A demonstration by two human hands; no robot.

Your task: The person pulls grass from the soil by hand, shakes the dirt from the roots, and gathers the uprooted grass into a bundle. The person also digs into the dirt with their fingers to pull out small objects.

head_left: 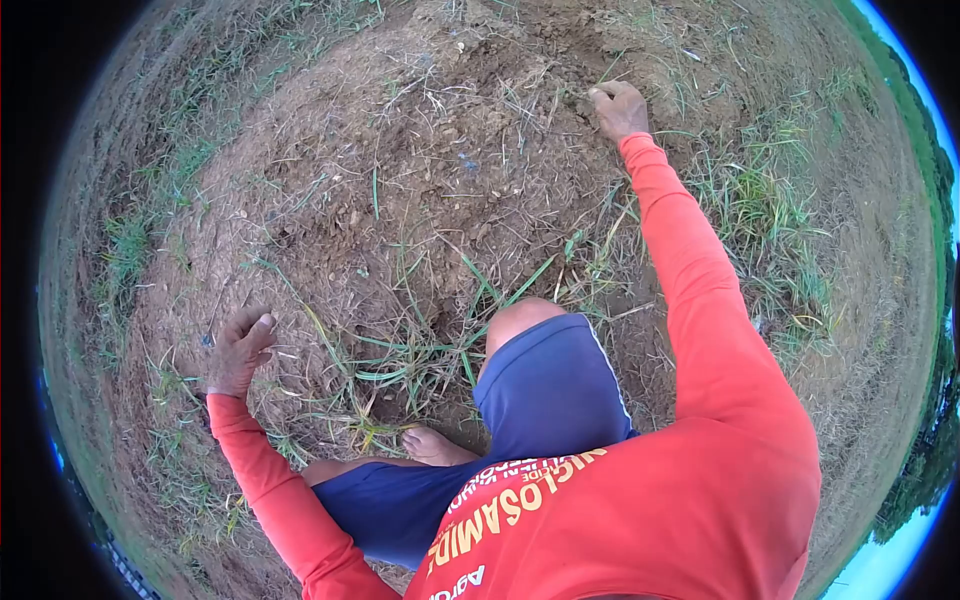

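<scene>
My right hand (620, 108) is stretched far forward at the upper right, its fingers closed together at the brown soil (500, 160); a thin green blade shows by the fingertips, and what they hold is too small to make out. Above the ground at the left, my left hand (240, 350) has its fingers curled inward with the thumb on top. Nothing can be made out in it. Dry stalks and grass stubble lie on the soil between the two hands.
A clump of green grass (765, 210) grows right of my right arm. Long green blades (410, 350) spread before my bent knee (520, 320). My bare foot (435, 445) rests on the ground. Trees (915, 460) stand at the far right edge.
</scene>
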